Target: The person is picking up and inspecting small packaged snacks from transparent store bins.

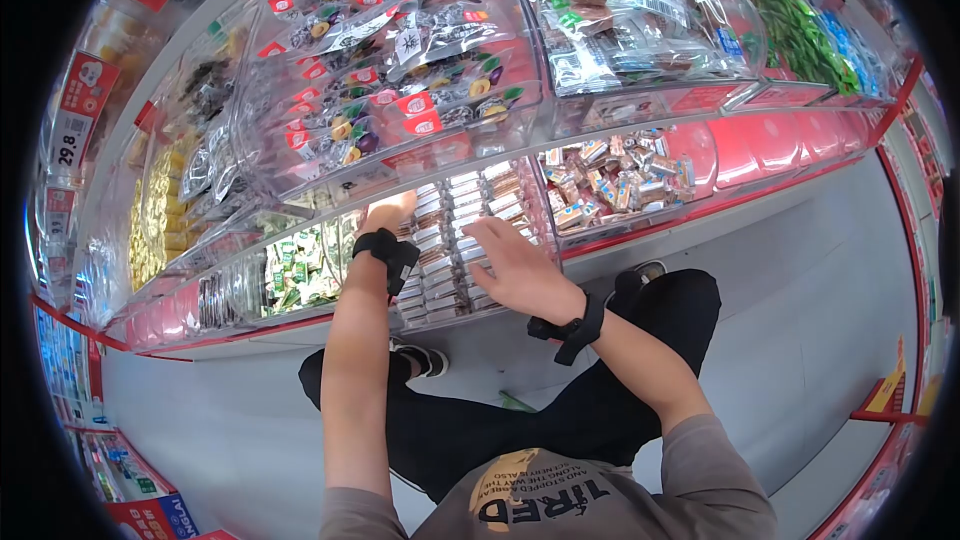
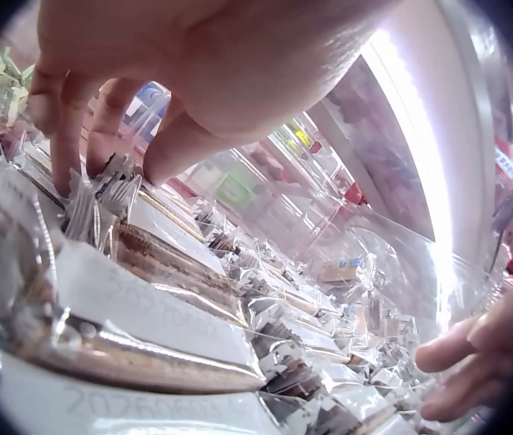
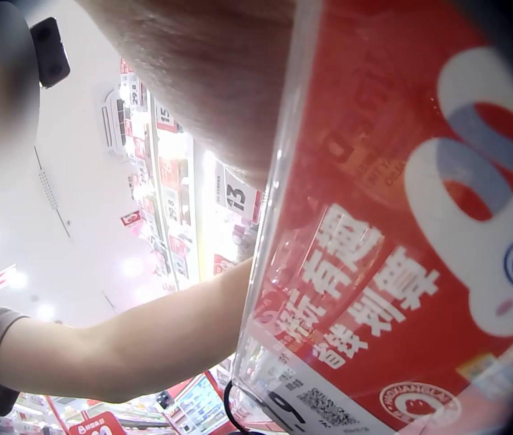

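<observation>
In the head view, my left hand (image 1: 392, 212) reaches under the upper shelf into a lower bin of wrapped snack bars (image 1: 435, 245). The left wrist view shows its fingers (image 2: 68, 149) and thumb pointing down around the crinkled end of one wrapped snack bar (image 2: 161, 227), pinching it. Rows of these bars in clear and white wrappers lie close together below. My right hand (image 1: 520, 265) hovers over the right side of the same bin, fingers extended and holding nothing. Its fingertips (image 2: 446, 349) also show at the right edge of the left wrist view.
Green-wrapped sweets (image 1: 300, 265) fill the bin to the left, and small wrapped pieces (image 1: 620, 180) the one to the right. Overhead, the upper shelf holds bags with plum pictures (image 1: 400, 70). A red price sign (image 3: 392, 208) stands close to the right wrist camera.
</observation>
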`<control>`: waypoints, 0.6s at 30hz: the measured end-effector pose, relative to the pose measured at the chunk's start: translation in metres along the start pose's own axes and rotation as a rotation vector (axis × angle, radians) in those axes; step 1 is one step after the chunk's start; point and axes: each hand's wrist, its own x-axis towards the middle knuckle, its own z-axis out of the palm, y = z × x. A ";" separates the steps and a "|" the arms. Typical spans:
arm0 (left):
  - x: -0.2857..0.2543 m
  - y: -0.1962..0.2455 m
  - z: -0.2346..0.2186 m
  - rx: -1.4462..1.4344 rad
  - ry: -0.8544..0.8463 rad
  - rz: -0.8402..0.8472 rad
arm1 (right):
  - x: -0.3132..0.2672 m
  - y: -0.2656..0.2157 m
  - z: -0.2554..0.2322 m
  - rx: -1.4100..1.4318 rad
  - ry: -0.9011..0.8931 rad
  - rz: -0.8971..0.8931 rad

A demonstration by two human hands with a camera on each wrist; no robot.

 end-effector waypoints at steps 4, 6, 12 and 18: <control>-0.012 0.006 -0.004 -0.021 0.038 -0.031 | 0.000 -0.002 0.000 -0.004 -0.002 -0.006; -0.023 0.019 -0.019 0.026 -0.087 -0.020 | 0.000 -0.001 -0.002 -0.007 -0.020 -0.004; -0.019 0.013 -0.016 0.006 -0.170 0.017 | 0.003 -0.012 -0.006 0.028 0.117 -0.180; -0.018 0.017 -0.014 -0.012 -0.081 0.051 | -0.003 -0.019 -0.078 0.145 0.477 -0.458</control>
